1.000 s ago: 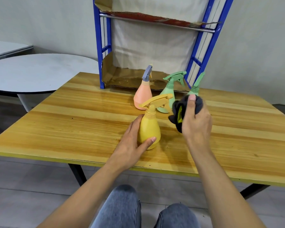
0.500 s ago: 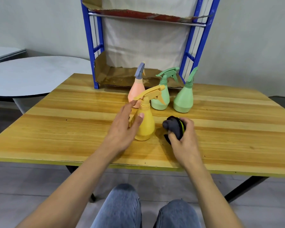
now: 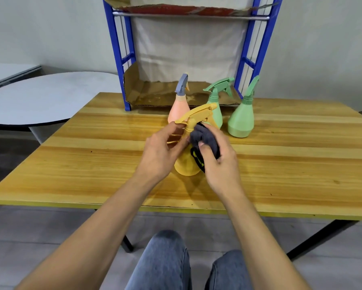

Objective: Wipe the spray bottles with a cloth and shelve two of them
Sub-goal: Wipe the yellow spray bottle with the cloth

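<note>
A yellow spray bottle stands upright on the wooden table. My left hand grips it at the neck, just under the trigger head. My right hand holds a dark grey cloth with a yellow label and presses it against the bottle's right side. Behind stand a pink bottle with a grey sprayer and two green bottles, one in the middle, the other to the right. The blue shelf rack rises at the table's back edge.
Cardboard lines the rack's lower shelf and the upper shelf; a white sheet hangs behind. A round grey table stands to the left. My knees in jeans sit under the table's near edge.
My left hand closed round the yellow bottle's neck. My right hand lifted the cloth off the table and brought it against the bottle.
</note>
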A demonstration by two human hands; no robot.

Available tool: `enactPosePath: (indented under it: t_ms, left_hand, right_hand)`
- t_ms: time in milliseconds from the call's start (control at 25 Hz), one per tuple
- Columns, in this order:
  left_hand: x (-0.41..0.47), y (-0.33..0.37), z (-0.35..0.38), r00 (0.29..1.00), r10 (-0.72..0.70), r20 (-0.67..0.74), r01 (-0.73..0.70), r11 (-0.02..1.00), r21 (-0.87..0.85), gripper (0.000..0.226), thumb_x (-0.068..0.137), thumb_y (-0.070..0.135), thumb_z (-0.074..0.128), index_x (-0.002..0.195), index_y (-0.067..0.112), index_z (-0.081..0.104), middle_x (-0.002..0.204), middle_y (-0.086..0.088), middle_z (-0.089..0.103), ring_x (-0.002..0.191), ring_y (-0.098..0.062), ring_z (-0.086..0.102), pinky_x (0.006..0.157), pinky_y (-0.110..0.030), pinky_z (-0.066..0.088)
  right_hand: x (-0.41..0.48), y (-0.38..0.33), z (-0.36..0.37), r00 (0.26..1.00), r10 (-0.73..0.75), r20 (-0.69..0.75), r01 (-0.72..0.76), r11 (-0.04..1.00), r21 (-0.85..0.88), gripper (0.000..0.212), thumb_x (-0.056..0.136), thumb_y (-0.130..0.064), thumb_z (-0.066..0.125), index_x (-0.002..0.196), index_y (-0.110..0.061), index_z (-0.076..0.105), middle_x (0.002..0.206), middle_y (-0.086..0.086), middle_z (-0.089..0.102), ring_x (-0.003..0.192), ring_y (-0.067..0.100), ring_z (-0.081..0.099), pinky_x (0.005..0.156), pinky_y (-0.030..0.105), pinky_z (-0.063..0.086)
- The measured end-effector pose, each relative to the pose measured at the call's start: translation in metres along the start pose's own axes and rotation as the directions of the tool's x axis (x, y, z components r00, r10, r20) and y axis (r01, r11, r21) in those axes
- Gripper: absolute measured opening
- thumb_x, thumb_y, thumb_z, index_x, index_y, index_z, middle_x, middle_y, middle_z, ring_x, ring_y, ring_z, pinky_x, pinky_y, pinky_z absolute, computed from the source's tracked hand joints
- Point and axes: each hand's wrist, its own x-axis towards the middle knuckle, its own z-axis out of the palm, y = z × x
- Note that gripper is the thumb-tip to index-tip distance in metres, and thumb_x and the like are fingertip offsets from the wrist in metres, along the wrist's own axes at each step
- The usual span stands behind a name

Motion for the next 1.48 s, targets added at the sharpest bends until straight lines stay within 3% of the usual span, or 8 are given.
enactPosePath:
  t_ms: [240,320,480,720,1000,1200,1360,1480]
  left_hand:
    - [-0.001,-0.005,-0.002,1.000,-0.023,-0.017,0.023,0.999,0.024,0.040,0.096,0.041,0.066,0.132,0.022,0.064,0.121,0.010,0.071,0.110,-0.004,0.067,0.091,-0.029,0.058]
    - [-0.003,-0.004,-0.002,0.999,-0.019,-0.026,0.020,0.999,0.029,0.037,0.097,0.039,0.066,0.130,0.023,0.064,0.118,0.011,0.071,0.108,-0.002,0.066,0.091,-0.029,0.058]
    - [-0.003,-0.005,-0.001,0.999,0.017,-0.037,-0.015,0.999,0.051,0.029,0.097,0.029,0.067,0.126,0.022,0.065,0.112,0.012,0.070,0.103,-0.003,0.068,0.091,-0.034,0.059]
    - [-0.002,-0.007,0.000,0.999,-0.038,-0.030,0.039,0.999,0.026,0.040,0.095,0.043,0.065,0.131,0.025,0.063,0.120,0.011,0.070,0.110,-0.003,0.066,0.094,-0.036,0.059]
    - [-0.003,-0.007,0.002,0.999,-0.014,-0.050,0.017,0.998,0.062,0.030,0.097,0.038,0.066,0.125,0.029,0.063,0.114,0.014,0.070,0.105,-0.002,0.066,0.089,-0.034,0.060]
    - [-0.004,-0.008,0.006,0.996,-0.029,-0.085,0.038,0.994,0.106,0.042,0.095,0.048,0.064,0.131,0.025,0.062,0.120,0.007,0.070,0.105,-0.007,0.067,0.089,-0.033,0.059]
    - [-0.007,-0.001,0.015,0.990,-0.007,-0.144,0.028,0.989,0.144,0.027,0.096,0.042,0.065,0.113,0.021,0.062,0.107,0.009,0.062,0.095,-0.005,0.060,0.080,-0.024,0.054]
    - [-0.007,-0.002,0.019,0.986,-0.055,-0.157,0.075,0.989,0.126,0.030,0.096,0.041,0.064,0.118,0.022,0.056,0.110,0.009,0.054,0.102,-0.009,0.056,0.083,-0.024,0.050]
  right_hand:
    - [-0.012,0.034,-0.008,0.993,0.111,0.042,-0.092,0.945,-0.314,0.043,0.095,-0.018,0.055,0.136,-0.027,0.058,0.131,-0.002,0.060,0.120,0.013,0.055,0.106,0.031,0.042]
    - [-0.005,0.022,-0.004,0.995,0.096,0.002,-0.092,0.966,-0.241,0.037,0.096,-0.021,0.054,0.132,-0.030,0.059,0.125,-0.004,0.063,0.115,0.012,0.057,0.103,0.033,0.045]
    - [0.005,-0.003,0.014,0.997,-0.029,-0.078,0.025,0.998,-0.058,0.037,0.097,-0.020,0.059,0.133,-0.026,0.059,0.129,-0.008,0.061,0.120,0.001,0.053,0.104,0.015,0.040]
    - [-0.005,0.025,0.003,0.991,0.125,-0.045,-0.132,0.954,-0.268,0.033,0.095,-0.021,0.053,0.128,-0.024,0.061,0.117,0.001,0.064,0.109,0.019,0.059,0.087,0.025,0.040]
    - [-0.011,0.007,0.020,0.994,0.006,-0.113,-0.024,0.986,-0.162,0.041,0.097,-0.022,0.056,0.138,-0.023,0.055,0.128,-0.006,0.056,0.116,0.004,0.050,0.097,0.009,0.035]
    - [-0.017,0.025,0.009,0.985,0.137,-0.102,-0.157,0.962,-0.225,0.034,0.096,-0.023,0.053,0.129,-0.029,0.055,0.116,-0.001,0.059,0.105,0.016,0.055,0.087,0.029,0.042]
    - [-0.013,0.015,0.009,0.993,0.053,-0.109,-0.069,0.986,-0.152,0.039,0.097,-0.022,0.057,0.134,-0.032,0.055,0.124,-0.008,0.059,0.114,0.005,0.054,0.097,0.024,0.042]
    - [-0.021,0.026,0.012,0.989,0.097,-0.110,-0.110,0.987,-0.118,0.040,0.098,-0.024,0.057,0.136,-0.034,0.054,0.127,-0.012,0.059,0.118,0.003,0.053,0.103,0.030,0.045]
